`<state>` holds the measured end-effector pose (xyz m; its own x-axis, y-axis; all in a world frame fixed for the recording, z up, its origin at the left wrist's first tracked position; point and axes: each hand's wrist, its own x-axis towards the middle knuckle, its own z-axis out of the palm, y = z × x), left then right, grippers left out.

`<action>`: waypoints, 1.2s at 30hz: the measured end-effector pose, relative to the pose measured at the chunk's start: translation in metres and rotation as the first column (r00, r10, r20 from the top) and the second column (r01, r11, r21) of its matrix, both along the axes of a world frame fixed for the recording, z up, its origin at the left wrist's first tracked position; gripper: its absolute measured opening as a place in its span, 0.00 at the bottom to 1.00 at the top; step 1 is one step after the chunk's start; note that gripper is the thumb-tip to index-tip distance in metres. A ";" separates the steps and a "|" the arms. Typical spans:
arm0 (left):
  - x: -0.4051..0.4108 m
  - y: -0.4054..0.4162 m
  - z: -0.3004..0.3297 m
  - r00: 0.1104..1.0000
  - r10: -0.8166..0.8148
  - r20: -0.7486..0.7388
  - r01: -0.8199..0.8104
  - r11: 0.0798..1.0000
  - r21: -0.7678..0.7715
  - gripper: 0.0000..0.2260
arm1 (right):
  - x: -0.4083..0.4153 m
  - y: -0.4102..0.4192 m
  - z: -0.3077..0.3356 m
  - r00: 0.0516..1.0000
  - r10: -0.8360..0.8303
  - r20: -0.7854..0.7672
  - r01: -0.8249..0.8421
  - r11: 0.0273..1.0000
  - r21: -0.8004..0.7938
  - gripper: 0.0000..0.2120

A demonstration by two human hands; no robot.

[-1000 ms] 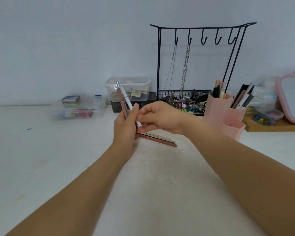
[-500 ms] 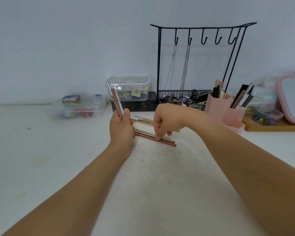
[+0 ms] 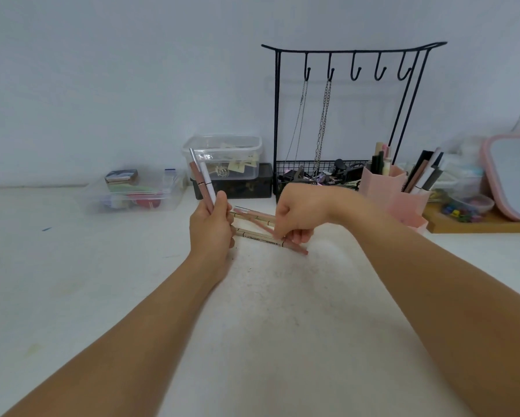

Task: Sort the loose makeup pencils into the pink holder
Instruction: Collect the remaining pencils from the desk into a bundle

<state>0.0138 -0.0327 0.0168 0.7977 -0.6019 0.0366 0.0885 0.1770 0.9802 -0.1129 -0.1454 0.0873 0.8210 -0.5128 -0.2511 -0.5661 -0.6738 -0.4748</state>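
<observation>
My left hand [image 3: 212,228] holds a small upright bundle of makeup pencils [image 3: 203,183], pink and white, over the middle of the white table. Just to its right, my right hand [image 3: 297,216] is curled down over several loose pencils [image 3: 254,219] lying on the table, its fingertips pinching a pink pencil [image 3: 294,246] whose end sticks out toward me. The pink holder [image 3: 394,200] stands at the right behind my right wrist, with several pencils and tubes upright in its compartments.
A black wire jewellery stand [image 3: 352,115] with hanging chains rises behind my hands. Clear plastic boxes [image 3: 222,156] sit on a dark tin at the back, another clear box [image 3: 132,194] to the left. A pink-framed mirror [image 3: 514,176] leans at the far right on a wooden tray [image 3: 475,225].
My right hand left the bundle in my left hand, dropped to the loose pencils on the table and closed its fingers on a pink one. My left hand shifted slightly left.
</observation>
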 end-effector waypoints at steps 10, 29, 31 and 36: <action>-0.009 0.005 0.006 0.987 -0.153 -0.058 0.149 0.987 -0.068 0.16 | 0.010 0.012 0.005 0.888 -0.052 0.457 -0.130 0.925 0.357 0.10; -0.009 0.002 0.002 0.958 -0.284 -0.043 0.282 0.959 -0.042 0.14 | 0.017 0.005 -0.016 0.841 -0.180 0.510 0.025 0.955 0.295 0.07; -0.006 0.002 0.003 0.974 -0.225 -0.035 0.224 0.974 -0.037 0.13 | 0.013 -0.005 -0.013 0.877 -0.141 0.460 0.073 0.984 0.163 0.08; -0.001 0.000 0.001 0.984 -0.164 -0.068 0.164 0.986 -0.013 0.10 | 0.007 -0.010 -0.016 0.999 0.013 0.049 -0.006 0.989 -0.147 0.08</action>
